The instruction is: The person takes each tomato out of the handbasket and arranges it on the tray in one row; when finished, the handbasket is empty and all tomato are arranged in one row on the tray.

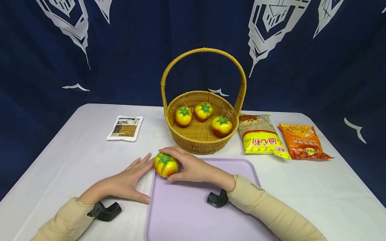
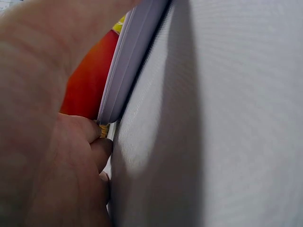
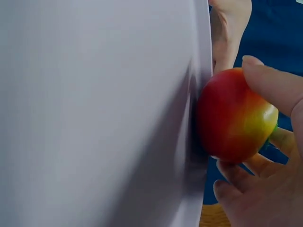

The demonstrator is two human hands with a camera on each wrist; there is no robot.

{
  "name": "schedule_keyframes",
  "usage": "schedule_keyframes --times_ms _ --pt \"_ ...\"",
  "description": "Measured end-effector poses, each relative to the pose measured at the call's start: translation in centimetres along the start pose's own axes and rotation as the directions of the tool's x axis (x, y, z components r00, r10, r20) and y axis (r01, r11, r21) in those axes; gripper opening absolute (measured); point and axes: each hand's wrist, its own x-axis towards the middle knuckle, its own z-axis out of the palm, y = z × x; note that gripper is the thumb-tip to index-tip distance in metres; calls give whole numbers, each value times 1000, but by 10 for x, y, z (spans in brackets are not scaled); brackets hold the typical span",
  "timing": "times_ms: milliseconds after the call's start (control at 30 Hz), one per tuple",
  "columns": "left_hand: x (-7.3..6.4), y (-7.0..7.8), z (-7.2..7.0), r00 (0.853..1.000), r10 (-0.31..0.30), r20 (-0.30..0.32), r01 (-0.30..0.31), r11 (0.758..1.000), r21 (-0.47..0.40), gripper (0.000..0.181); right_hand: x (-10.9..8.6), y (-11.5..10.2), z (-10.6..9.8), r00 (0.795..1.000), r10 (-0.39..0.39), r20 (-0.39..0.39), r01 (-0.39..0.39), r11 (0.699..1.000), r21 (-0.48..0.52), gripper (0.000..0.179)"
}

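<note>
At the far left corner of a light purple tray (image 1: 193, 211) sits a yellow and red tomato (image 1: 165, 166) with green star-shaped leaves on top. My right hand (image 1: 193, 167) grips it from the right, thumb on the near side and fingers curved over the far side. In the right wrist view the tomato (image 3: 234, 116) shows its red underside right at the tray rim. My left hand (image 1: 128, 182) is spread with fingers extended, the forefinger at the tomato's left side and the thumb tip at the tray's left edge.
A wicker basket (image 1: 199, 146) with a tall handle stands behind the tray, holding three more tomatoes (image 1: 221, 126). To its right lie a yellow-labelled food bag (image 1: 262, 137) and an orange snack bag (image 1: 304, 141). A small white packet (image 1: 125, 128) lies back left on the white-covered table (image 1: 75, 154).
</note>
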Motion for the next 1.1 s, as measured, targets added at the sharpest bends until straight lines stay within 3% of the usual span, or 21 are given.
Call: schedule_keyframes --times_ms 167,233,333,400,500,633,800,900,1000,1100 --pt "-2 -2 1 1000 10 -12 -10 1000 6 115 -11 -12 -14 1000 -14 -17 13 999 -50 71" --pt "-2 -2 0 1000 16 -11 -16 1000 15 115 -16 -17 -30 996 -54 -67 51 997 -56 64" --pt "-2 -1 -3 1000 21 -13 -20 1000 23 115 -21 -19 -62 974 -104 -202 96 994 -47 54" --pt "-3 -1 -4 1000 19 -16 -18 1000 22 115 -23 -13 -86 954 -74 -291 87 996 32 49" --pt "-4 -1 -4 1000 11 -17 -10 1000 15 116 -27 3 -115 921 37 -388 52 975 215 46" --pt "-4 -2 -1 1000 6 -17 -6 1000 3 115 -32 29 -137 871 224 -437 -47 924 380 44" --pt "-4 -3 3 1000 12 -18 -12 1000 -12 114 -37 55 -142 799 440 -411 -291 880 375 44" --pt "-3 -3 4 1000 18 -18 -18 1000 -13 114 -35 64 -141 767 509 -391 -403 856 324 44" --pt "-3 -3 4 1000 21 -21 -21 1000 -11 114 -32 69 -142 758 528 -382 -471 849 238 44" --pt "-1 -2 3 999 24 -22 -24 1000 -2 114 -29 72 -144 770 524 -364 -509 849 144 46"
